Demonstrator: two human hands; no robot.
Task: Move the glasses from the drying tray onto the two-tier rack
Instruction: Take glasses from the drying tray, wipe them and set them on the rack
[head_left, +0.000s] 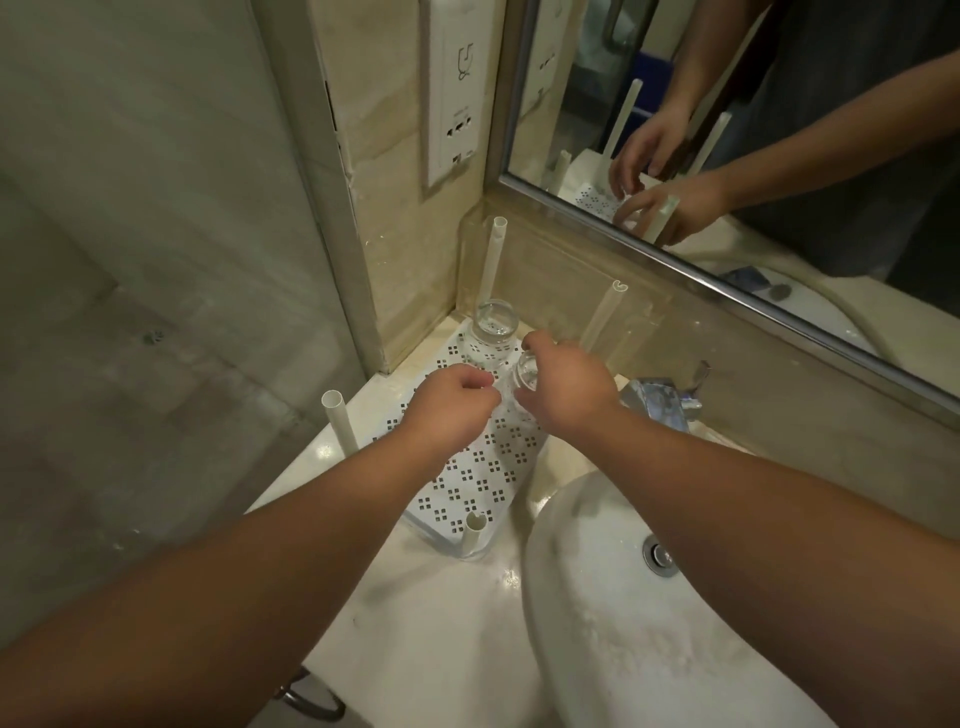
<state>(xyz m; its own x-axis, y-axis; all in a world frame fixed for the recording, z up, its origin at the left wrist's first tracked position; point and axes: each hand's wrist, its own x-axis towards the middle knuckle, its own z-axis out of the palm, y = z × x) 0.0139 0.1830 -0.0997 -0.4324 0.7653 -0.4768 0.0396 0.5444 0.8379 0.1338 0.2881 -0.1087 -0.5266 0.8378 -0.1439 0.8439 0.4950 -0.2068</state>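
My right hand (563, 384) is wrapped around a small clear glass (524, 375). My fingers curl over the top and side of it, so I have hold of it. The glass sits low, right at the white tray with little square holes (470, 480). I cannot tell if it touches the tray or is just above it.

My left hand (451, 402) is just beside that glass, on its left. Its fingers are bent in close together. I cannot tell if they pinch anything or just touch the glass.

A second glass (492, 326) stands at the far end of the tray, in the corner by the wall. It stands apart from my hands.

I think the job is only part done. Four white posts stick up at the tray's corners, like the far left post (491, 260), but I see no top shelf on them. So I cannot say if this holey tray is the drying tray or the bottom of the rack. I cannot tell how many glasses are already moved. At least one glass is in my hand.

The tray sits on a pale, shiny counter (441, 597). A white sink (649, 623) is near me on the right, with a silver tap (662, 400) behind it. A big mirror (779, 156) is on the far wall. A grey wall is on the left. The light is dim.
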